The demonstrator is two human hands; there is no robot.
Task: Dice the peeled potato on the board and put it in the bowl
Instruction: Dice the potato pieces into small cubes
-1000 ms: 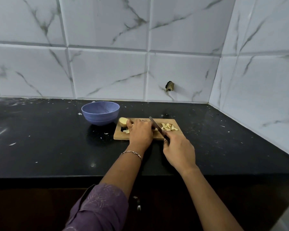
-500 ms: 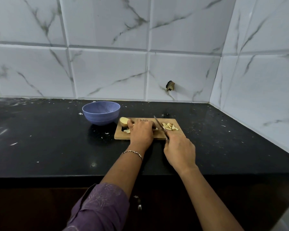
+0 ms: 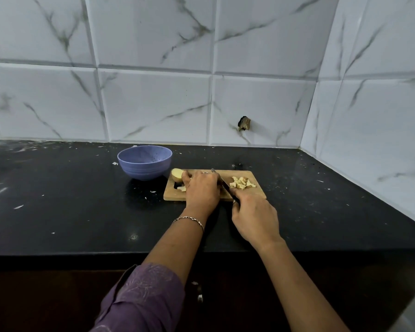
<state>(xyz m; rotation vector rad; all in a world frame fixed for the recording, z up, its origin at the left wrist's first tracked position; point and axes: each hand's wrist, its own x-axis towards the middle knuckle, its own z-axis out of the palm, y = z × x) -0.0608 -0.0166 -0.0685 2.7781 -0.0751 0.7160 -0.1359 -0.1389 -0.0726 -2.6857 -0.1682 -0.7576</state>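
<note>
In the head view, the left hand [image 3: 203,188] curled its fingers over the potato [image 3: 177,174] on the cutting board [image 3: 173,195]. The right hand [image 3: 254,219] gripped the knife [image 3: 222,182], with the blade just right of those fingers. The diced pieces [image 3: 242,182] lay further right, and the purple bowl [image 3: 144,161] sat to the fingers' left.

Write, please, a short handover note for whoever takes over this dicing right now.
Left hand: curled on the board, thumb beside the potato; what it steadies is hidden.
Right hand: grips the knife, blade close beside the other hand.
Done: a pile of dice on the board's right end.
To do: dice the rest, move all into the bowl, which looks empty.
</note>
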